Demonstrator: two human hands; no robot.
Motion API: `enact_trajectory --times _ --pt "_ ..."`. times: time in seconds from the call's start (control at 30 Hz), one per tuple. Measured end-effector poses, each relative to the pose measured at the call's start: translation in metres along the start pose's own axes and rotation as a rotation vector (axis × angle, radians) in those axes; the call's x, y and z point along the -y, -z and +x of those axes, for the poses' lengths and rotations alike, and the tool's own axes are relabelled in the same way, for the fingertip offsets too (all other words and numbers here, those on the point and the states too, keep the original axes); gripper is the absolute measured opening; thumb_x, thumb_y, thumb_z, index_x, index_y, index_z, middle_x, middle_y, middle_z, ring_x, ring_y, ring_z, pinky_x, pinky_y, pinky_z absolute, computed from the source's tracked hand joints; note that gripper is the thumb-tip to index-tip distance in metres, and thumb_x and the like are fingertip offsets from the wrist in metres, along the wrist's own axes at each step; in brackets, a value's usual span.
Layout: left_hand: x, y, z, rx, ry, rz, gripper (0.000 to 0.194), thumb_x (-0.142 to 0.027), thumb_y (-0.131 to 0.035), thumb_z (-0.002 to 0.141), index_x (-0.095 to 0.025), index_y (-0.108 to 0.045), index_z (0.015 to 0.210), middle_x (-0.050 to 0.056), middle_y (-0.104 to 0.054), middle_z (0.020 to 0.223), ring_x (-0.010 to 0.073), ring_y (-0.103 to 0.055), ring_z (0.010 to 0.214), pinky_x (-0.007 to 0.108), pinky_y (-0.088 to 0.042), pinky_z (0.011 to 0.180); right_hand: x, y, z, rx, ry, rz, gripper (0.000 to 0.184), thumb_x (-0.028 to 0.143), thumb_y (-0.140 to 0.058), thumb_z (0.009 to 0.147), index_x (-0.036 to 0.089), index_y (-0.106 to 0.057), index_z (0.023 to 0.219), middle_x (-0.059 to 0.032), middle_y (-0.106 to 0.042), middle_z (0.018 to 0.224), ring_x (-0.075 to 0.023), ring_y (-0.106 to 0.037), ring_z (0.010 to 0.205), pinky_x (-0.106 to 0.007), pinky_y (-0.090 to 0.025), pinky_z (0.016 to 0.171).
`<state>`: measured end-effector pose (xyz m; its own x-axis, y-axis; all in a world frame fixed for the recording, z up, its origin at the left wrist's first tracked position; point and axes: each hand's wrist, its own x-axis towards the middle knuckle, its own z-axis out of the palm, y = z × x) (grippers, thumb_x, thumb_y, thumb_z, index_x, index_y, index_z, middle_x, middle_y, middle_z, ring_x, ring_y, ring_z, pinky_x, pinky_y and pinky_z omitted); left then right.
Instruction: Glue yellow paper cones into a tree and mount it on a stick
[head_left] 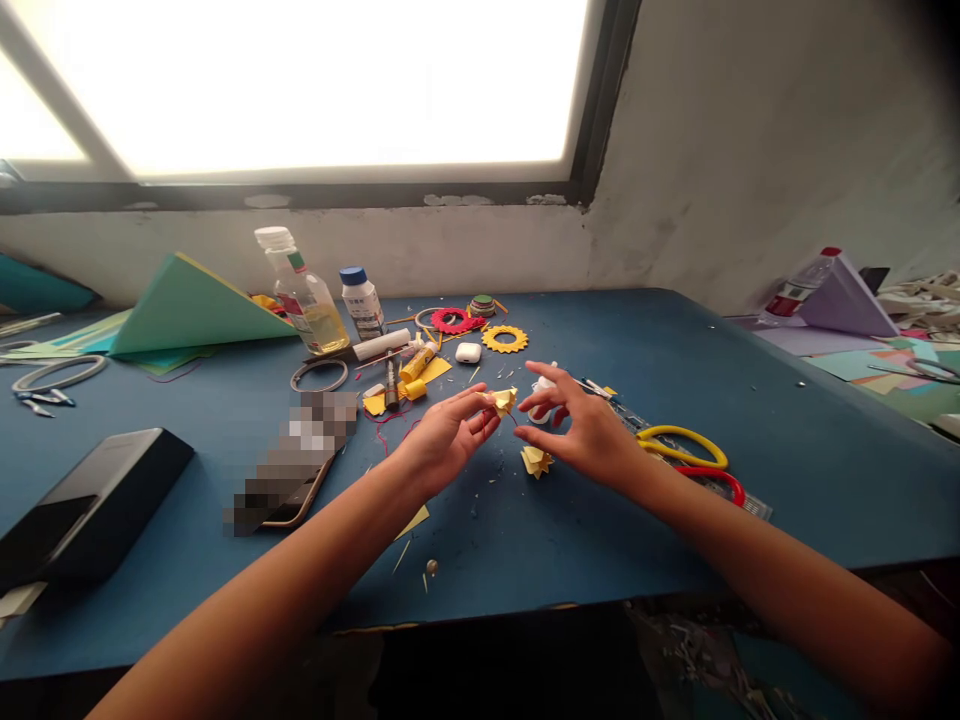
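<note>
Between the thumb and fingers of my left hand [442, 445] is a small pale yellow folded-paper flower [505, 402]. Facing it from the right, my right hand [589, 428] has its fingers curved and spread apart, with the thumb tip close to the flower. A thin dark strand shows by that thumb; whether the thumb touches it is unclear. Below, a second pale yellow paper flower [537, 461] with a jagged rim lies on the blue table [480, 560]. Behind the right fingers is a white object [540, 405], partly hidden.
Yellow-and-red-handled scissors [686, 447] lie beside my right forearm. Farther back are a yellow toothed paper ring [505, 339], a red one [454, 320], a white earbud case [468, 353], a glue stick [418, 362] and a bottle [307, 300]. A phone [300, 490] and black box [97, 505] are left.
</note>
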<state>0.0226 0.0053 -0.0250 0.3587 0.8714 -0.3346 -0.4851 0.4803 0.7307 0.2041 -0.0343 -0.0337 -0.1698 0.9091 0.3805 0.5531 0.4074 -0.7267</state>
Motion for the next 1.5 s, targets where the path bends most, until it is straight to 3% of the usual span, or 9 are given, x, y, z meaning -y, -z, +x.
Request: enact_trajectory --times 0.27,0.37,0.6,0.67,0.77,0.83,0.93,1.2,1.5 --pt "0.002 0.002 0.002 -0.017 0.026 0.059 0.035 -0.003 -0.064 0.073 -0.012 -0.053 0.104 0.004 -0.066 0.083 0.0097 -0.065 0.069 0.021 -0.054 0.071 0.003 -0.005 0.004 0.031 -0.022 0.111 0.05 0.025 -0.058 0.085 0.025 -0.042 0.133 -0.0008 -0.067 0.088 -0.0166 -0.061 0.073 -0.034 -0.051 0.075" --pt "0.0 0.002 0.002 -0.002 0.033 0.261 0.038 -0.006 -0.064 0.074 -0.012 -0.051 0.109 0.006 -0.065 0.09 0.0107 -0.065 0.068 0.024 -0.054 0.07 0.002 -0.004 0.005 0.05 -0.052 0.217 0.051 0.025 -0.058 0.084 0.022 -0.041 0.132 -0.0009 -0.065 0.086 -0.0155 -0.061 0.072 -0.032 -0.052 0.072" --pt "-0.005 0.015 0.005 0.052 -0.034 0.923 0.043 -0.034 -0.059 0.084 -0.017 -0.045 0.122 0.012 -0.059 0.119 0.0185 -0.068 0.082 0.028 -0.053 0.066 -0.002 -0.006 0.007 0.103 -0.12 0.379 0.052 0.026 -0.061 0.083 0.021 -0.039 0.13 0.0 -0.061 0.083 -0.0151 -0.062 0.071 -0.031 -0.052 0.068" --pt "-0.006 0.018 0.005 0.053 -0.163 1.108 0.037 -0.038 -0.057 0.084 -0.019 -0.051 0.116 0.01 -0.059 0.119 0.0182 -0.068 0.079 0.029 -0.052 0.063 -0.002 -0.006 0.007 0.107 -0.128 0.384 0.052 0.025 -0.061 0.083 0.021 -0.04 0.13 0.0004 -0.061 0.082 -0.0147 -0.061 0.07 -0.031 -0.052 0.067" --pt "-0.006 0.017 0.0 0.121 -0.517 1.305 0.028 -0.038 -0.058 0.083 -0.021 -0.06 0.105 0.006 -0.062 0.114 0.0182 -0.065 0.083 0.029 -0.051 0.066 -0.002 -0.006 0.007 0.108 -0.124 0.396 0.052 0.024 -0.061 0.082 0.021 -0.04 0.13 0.0007 -0.062 0.081 -0.0143 -0.061 0.069 -0.03 -0.051 0.066" --pt "-0.005 0.013 -0.005 0.238 -0.663 1.323 0.025 -0.039 -0.059 0.084 -0.021 -0.062 0.102 0.004 -0.064 0.109 0.0188 -0.063 0.093 0.03 -0.05 0.074 -0.002 -0.006 0.007 0.106 -0.128 0.407 0.052 0.024 -0.061 0.082 0.02 -0.04 0.129 0.0005 -0.062 0.081 -0.0144 -0.061 0.068 -0.029 -0.051 0.064" --pt "-0.001 0.009 -0.007 0.327 -0.72 1.313 0.027 -0.04 -0.063 0.081 -0.021 -0.062 0.1 0.003 -0.066 0.104 0.018 -0.061 0.095 0.032 -0.049 0.083 -0.002 -0.006 0.006 0.112 -0.146 0.436 0.052 0.024 -0.061 0.082 0.021 -0.04 0.129 0.0006 -0.061 0.081 -0.0147 -0.061 0.069 -0.029 -0.05 0.063" --pt "0.006 0.012 -0.002 0.343 -0.748 1.358 0.047 -0.036 -0.077 0.07 -0.019 -0.058 0.109 0.006 -0.066 0.108 0.0213 -0.061 0.099 0.036 -0.047 0.088 -0.001 -0.005 0.006 0.091 -0.134 0.5 0.051 0.022 -0.061 0.082 0.021 -0.04 0.128 0.0017 -0.06 0.079 -0.015 -0.062 0.073 -0.029 -0.051 0.067" --pt "0.016 0.011 -0.002 0.302 -0.75 1.302 0.024 -0.038 -0.067 0.08 -0.02 -0.064 0.096 0.001 -0.07 0.092 0.0162 -0.065 0.084 0.029 -0.049 0.078 0.004 -0.003 0.005 0.096 -0.127 0.49 0.049 0.018 -0.06 0.081 0.02 -0.04 0.126 0.0032 -0.06 0.076 -0.0133 -0.059 0.067 -0.028 -0.048 0.062"
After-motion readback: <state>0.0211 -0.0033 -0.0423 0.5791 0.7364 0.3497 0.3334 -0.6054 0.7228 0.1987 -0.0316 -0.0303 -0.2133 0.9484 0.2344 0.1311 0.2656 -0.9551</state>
